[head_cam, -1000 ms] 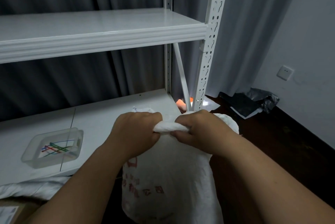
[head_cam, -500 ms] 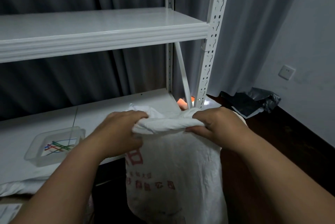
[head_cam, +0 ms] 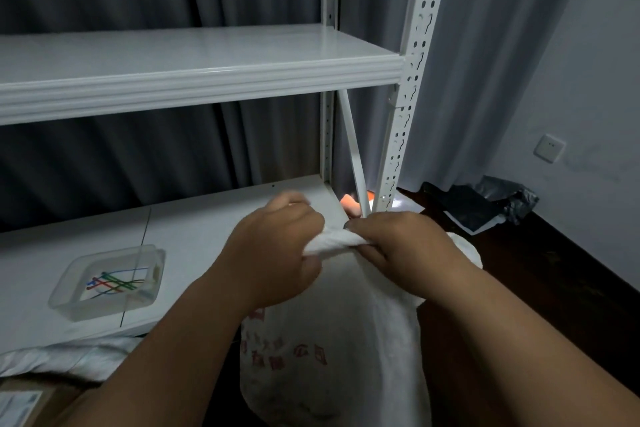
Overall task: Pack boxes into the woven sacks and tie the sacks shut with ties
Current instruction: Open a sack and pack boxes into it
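Note:
A full white woven sack (head_cam: 332, 350) with red print stands in front of the lower shelf. Its mouth is gathered into a twisted neck (head_cam: 332, 242). My left hand (head_cam: 277, 253) grips the neck from the left and my right hand (head_cam: 398, 246) grips it from the right, the two hands close together. Coloured ties (head_cam: 114, 283) lie in a clear plastic tray (head_cam: 69, 302) on the lower shelf, to the left of my hands. The sack's contents are hidden.
A white metal rack has an upper shelf (head_cam: 194, 80) and an upright post (head_cam: 405, 115) just behind my hands. Another white sack (head_cam: 69, 357) and a cardboard box (head_cam: 24, 402) lie at the bottom left. Black bags (head_cam: 485, 205) lie on the dark floor by the wall.
My hands first moved apart along the sack's twisted neck, then came back together. The neck between them is short and tight again.

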